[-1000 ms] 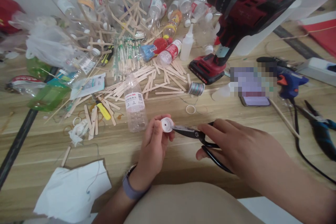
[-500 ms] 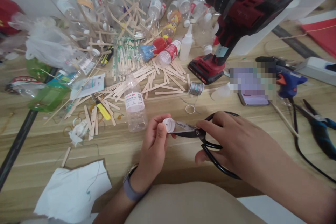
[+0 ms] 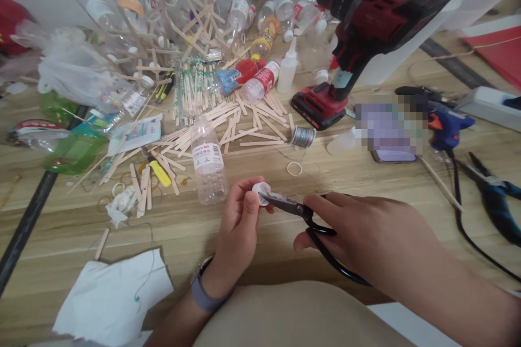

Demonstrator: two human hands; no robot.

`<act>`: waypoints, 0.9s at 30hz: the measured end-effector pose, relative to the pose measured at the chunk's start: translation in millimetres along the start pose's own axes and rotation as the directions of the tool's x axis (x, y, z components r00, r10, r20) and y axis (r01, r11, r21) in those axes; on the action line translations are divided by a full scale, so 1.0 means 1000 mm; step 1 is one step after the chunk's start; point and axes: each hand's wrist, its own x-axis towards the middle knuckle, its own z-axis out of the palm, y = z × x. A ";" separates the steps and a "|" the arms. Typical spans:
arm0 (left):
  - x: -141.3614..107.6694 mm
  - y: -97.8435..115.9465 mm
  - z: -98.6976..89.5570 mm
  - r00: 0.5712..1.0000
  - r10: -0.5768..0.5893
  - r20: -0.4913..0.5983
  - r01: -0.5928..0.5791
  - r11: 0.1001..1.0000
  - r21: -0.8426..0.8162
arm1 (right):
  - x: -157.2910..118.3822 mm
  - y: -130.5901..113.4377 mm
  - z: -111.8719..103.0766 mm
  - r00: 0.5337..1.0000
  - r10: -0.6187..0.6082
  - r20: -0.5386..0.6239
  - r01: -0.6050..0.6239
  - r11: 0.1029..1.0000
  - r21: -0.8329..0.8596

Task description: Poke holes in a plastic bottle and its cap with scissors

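Near the front of the table, my left hand (image 3: 241, 219) pinches a small white bottle cap (image 3: 260, 194), its hollow side facing up and right. My right hand (image 3: 358, 230) holds black-handled scissors (image 3: 300, 209) by the loops. The blades point left, and their tips reach into the cap's hollow. Just left of my left hand, a clear plastic bottle (image 3: 209, 162) with a white label lies on the table. A white ring (image 3: 294, 168) and a spool of coloured wire (image 3: 303, 136) lie beyond the scissors.
A red and black drill (image 3: 319, 105) stands beyond my right hand. Wooden sticks (image 3: 260, 135) and many bottles fill the back. At the right are a phone (image 3: 393, 154), a blue glue gun (image 3: 448, 127) and pliers (image 3: 494, 200). White paper (image 3: 114, 298) lies front left.
The scissors have shifted slightly left and turned, and their tips now sit in the cap, with the blades looking closed together. My left hand has hardly moved.
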 end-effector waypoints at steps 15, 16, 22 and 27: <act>0.004 0.004 0.007 0.999 -0.045 0.004 0.045 0.987 -0.152 | -0.001 -0.001 0.003 0.993 -0.090 -0.076 0.080 0.988 -0.130; 0.004 0.005 0.008 0.998 -0.055 0.000 0.055 0.985 -0.165 | 0.000 0.000 0.003 0.992 -0.096 -0.087 0.083 0.987 -0.134; 0.006 0.005 0.009 0.994 -0.104 -0.030 0.096 0.976 -0.195 | -0.001 0.002 0.011 0.991 -0.086 -0.105 0.073 0.990 -0.123; 0.006 0.003 0.008 0.991 -0.132 -0.030 0.123 0.969 -0.213 | -0.001 0.006 0.012 0.994 -0.062 -0.095 0.054 0.995 -0.087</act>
